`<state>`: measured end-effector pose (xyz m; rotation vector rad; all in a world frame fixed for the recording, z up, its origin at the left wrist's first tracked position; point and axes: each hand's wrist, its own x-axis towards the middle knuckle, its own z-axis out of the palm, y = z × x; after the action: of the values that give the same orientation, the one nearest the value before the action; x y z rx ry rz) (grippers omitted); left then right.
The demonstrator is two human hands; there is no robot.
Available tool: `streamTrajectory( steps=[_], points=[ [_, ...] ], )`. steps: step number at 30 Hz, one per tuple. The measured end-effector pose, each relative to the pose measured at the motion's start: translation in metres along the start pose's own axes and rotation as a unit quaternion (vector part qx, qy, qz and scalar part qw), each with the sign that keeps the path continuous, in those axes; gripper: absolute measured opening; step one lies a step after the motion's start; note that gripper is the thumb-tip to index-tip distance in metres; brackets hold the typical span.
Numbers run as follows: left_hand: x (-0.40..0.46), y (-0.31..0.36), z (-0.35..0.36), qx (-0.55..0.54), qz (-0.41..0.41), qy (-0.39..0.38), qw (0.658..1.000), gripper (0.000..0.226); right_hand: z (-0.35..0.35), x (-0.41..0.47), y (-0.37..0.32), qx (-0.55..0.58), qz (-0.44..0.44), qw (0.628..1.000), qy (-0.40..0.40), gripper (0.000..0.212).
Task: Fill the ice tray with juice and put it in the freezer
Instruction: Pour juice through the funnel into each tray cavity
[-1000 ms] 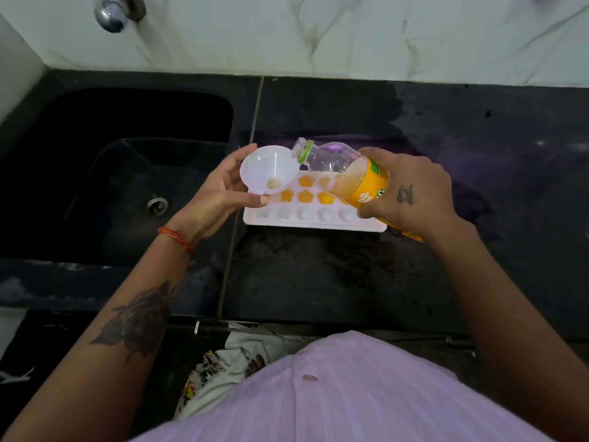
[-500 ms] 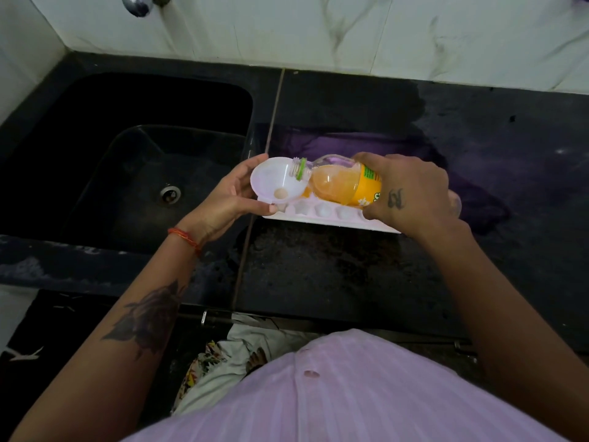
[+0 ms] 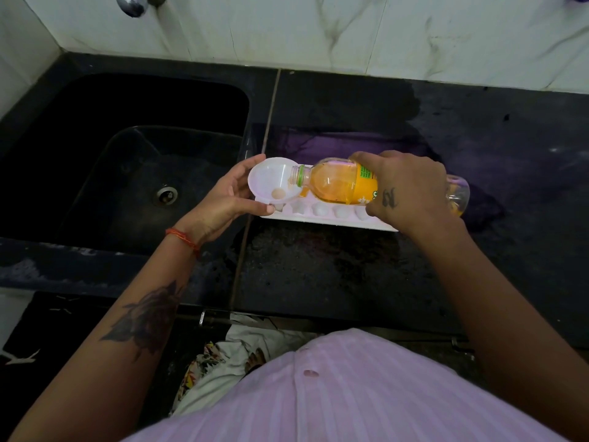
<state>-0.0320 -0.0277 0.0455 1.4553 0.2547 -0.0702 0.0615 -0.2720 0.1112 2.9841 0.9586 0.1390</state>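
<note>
Black stone kitchen counter [image 3: 318,275] under a white marble-pattern tiled wall [image 3: 318,30], black recessed sink [image 3: 127,161] with round metal drain [image 3: 166,195] on my left, chrome tap [image 3: 130,4] at the top edge. White plastic ice tray with shaped cells [image 3: 322,215] lies flat on the counter just right of the sink edge, long side toward me; near-row cells in view look white, far rows mostly hidden behind the bottle. My left hand [image 3: 223,199] holds a white plastic funnel [image 3: 271,180] at the tray's left end, thumb under the near rim, fingers curled round the far rim, spout down at the corner cell. My right hand [image 3: 404,189] is wrapped round a clear plastic juice bottle with orange label and green neck ring [image 3: 341,183], fingers clamped over the label. Bottle lies nearly horizontal above the tray, uncapped mouth inside the funnel bowl, orange juice pooled along the lower side up to the neck. Small pale patch at the funnel bottom; can't tell whether that's juice. Red thread band [image 3: 183,239] on my left wrist. Pink striped shirt [image 3: 334,393] at the bottom, patterned cloth [image 3: 216,362] hanging below the counter edge.
</note>
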Motion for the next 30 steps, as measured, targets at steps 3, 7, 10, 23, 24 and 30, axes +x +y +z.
streamTrajectory(
  steps=[3,7,10,23,24,30],
  points=[
    [0.000,0.000,0.000,0.003,-0.001,-0.003,1.000,0.082,-0.001,-0.001,0.000,-0.004,0.001,1.000,0.002,0.072],
    [0.000,0.000,0.000,0.005,0.001,-0.004,1.000,0.081,-0.002,-0.001,0.000,0.002,0.006,1.000,-0.001,0.072],
    [0.000,0.000,-0.001,0.007,0.002,-0.002,1.000,0.081,-0.001,0.000,0.001,0.008,0.011,1.000,-0.007,0.073],
    [-0.001,0.008,0.003,-0.009,0.016,-0.001,1.000,0.090,-0.004,-0.009,0.008,0.093,0.043,0.994,-0.023,0.083],
    [0.000,0.008,0.004,-0.010,0.017,-0.004,1.000,0.090,-0.004,-0.010,0.010,0.090,0.046,0.995,-0.022,0.083],
    [0.008,0.006,0.017,0.005,0.006,-0.020,1.000,0.086,-0.007,-0.017,0.018,0.064,0.062,0.996,-0.009,0.080]
  ],
)
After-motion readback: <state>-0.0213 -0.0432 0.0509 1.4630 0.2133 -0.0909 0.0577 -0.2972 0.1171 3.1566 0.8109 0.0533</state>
